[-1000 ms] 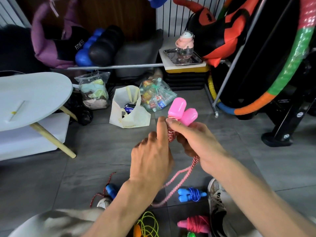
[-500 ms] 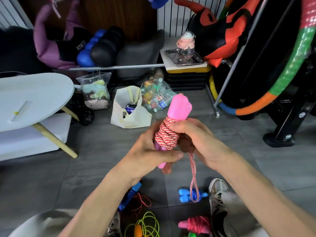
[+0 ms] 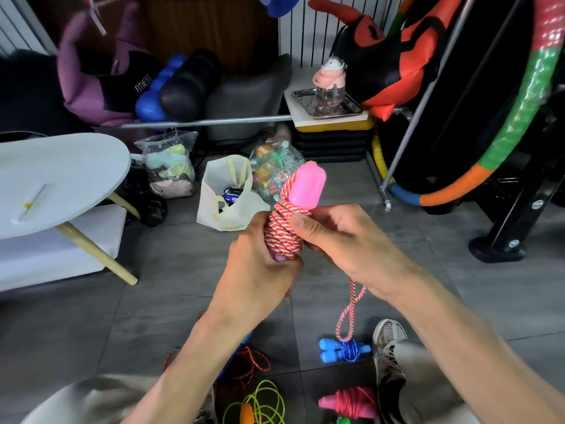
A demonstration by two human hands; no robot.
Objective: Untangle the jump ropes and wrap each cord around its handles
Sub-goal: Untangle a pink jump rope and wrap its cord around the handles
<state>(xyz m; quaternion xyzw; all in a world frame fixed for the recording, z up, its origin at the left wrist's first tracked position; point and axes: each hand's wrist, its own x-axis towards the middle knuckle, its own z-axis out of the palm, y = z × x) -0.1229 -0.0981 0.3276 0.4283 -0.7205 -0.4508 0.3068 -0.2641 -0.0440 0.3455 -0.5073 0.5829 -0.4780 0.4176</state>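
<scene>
Holding the pink handles [image 3: 305,186] up over the floor [image 3: 153,316], the person has the red-and-white cord [image 3: 282,231] wound in a fat coil around them. The left hand [image 3: 260,270] curls its grip round the bottom of the bundle. The right hand [image 3: 333,234] presses its thumb on the coil. A loose loop [image 3: 348,313] hangs below. The cord looks soft, light and bendy, so it could slip loose. Best to hold it right on the wraps and pull the end snug.
</scene>
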